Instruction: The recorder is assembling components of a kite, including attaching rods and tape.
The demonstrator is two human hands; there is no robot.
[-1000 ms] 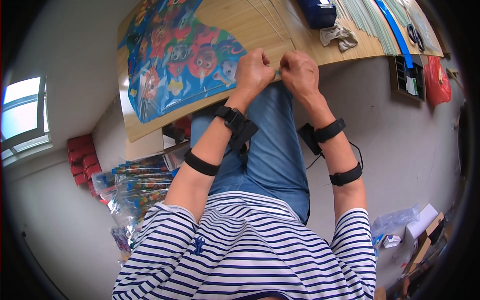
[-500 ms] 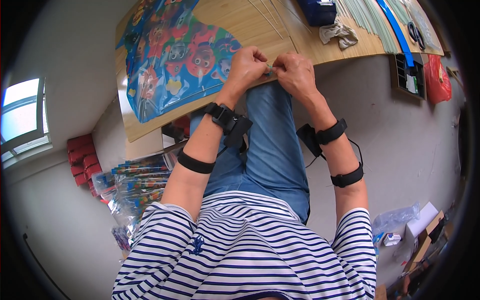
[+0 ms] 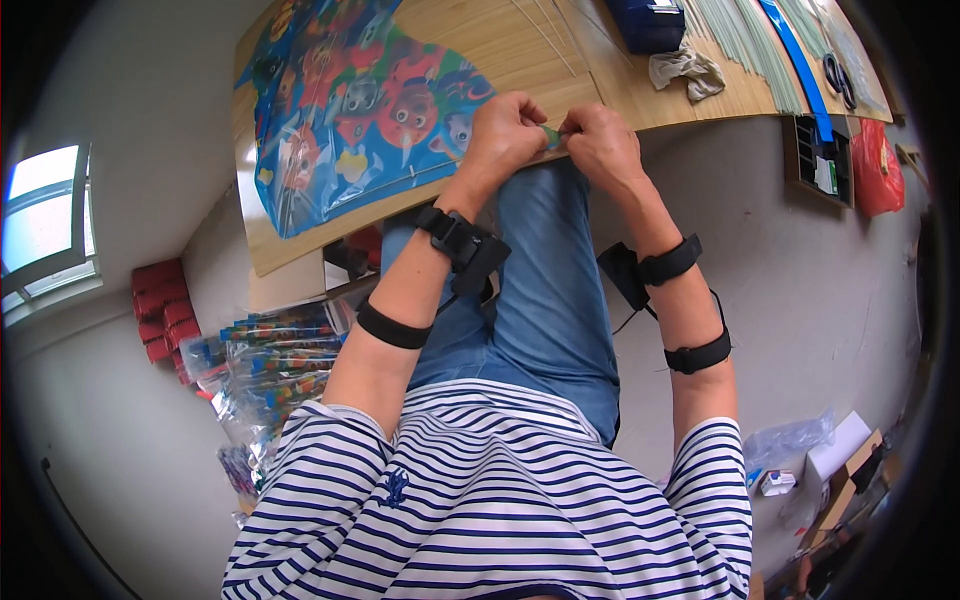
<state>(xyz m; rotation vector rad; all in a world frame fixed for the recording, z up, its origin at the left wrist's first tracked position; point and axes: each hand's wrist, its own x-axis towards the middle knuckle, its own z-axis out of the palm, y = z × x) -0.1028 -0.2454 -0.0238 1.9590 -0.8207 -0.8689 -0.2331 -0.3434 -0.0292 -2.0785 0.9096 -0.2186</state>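
Note:
A shiny blue plastic sheet (image 3: pixel 335 195) printed with colourful cartoon animals spreads over the left part of the wooden table (image 3: pixel 480 35). Along its near edge runs a thin pale rod (image 3: pixel 400 181). At the table's front edge, my left hand (image 3: pixel 505 138) pinches a small green and blue piece of film (image 3: pixel 552 138), apparently the sheet's corner. My right hand (image 3: pixel 604 146) has its fingertips closed on the other side of that piece. The fingers cover most of it, and whether a rod lies inside cannot be made out.
Thin rods (image 3: pixel 545 35) lie farther back, with a bundle of pale green rods (image 3: pixel 745 55) at right. Nearby are a dark blue box (image 3: pixel 645 25), a crumpled cloth (image 3: pixel 688 74), a blue strip (image 3: pixel 800 65) and black scissors (image 3: pixel 838 80). Packaged printed goods (image 3: pixel 280 355) are piled below left.
My hands have moved slightly apart, the right one shifting rightward. More of the green film now shows between the fingertips. The whole view has shifted a little.

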